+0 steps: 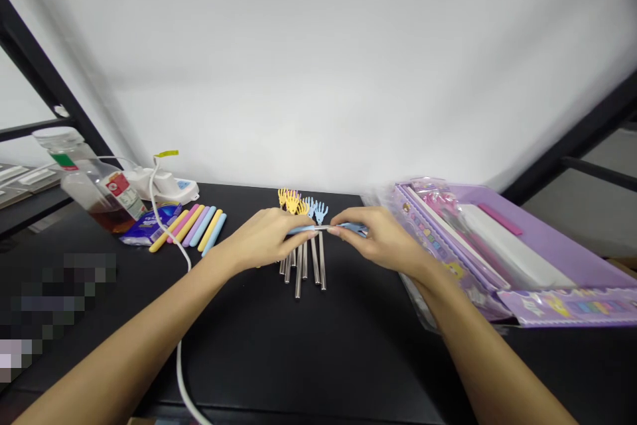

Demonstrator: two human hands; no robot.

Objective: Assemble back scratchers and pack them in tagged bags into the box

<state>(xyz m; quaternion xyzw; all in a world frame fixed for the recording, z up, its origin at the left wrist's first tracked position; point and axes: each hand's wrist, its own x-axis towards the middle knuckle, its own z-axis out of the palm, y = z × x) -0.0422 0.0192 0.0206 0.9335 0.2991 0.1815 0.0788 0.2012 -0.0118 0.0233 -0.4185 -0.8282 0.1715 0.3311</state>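
Pinches light-blue handle [300,231] in left hand [259,237] and metal rod [322,227] of blue hand-shaped scratcher [356,229] in right hand [387,237], with both sets of fingers [347,215] closed on them. Holds the two pieces over black bench [308,352], end to end, with long axis left-to-right and junction between the hands, about equally near each. Can't tell rod's depth in handle. Has more scratchers [292,205] just beyond, spare handles [196,226] well off left.

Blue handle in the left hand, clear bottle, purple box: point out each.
Blue handle [299,230]: head view, exposed stretch between finger and thumb.
Clear bottle [90,186]: head view, side wall.
Purple box [552,242]: head view, bare purple inner surface.
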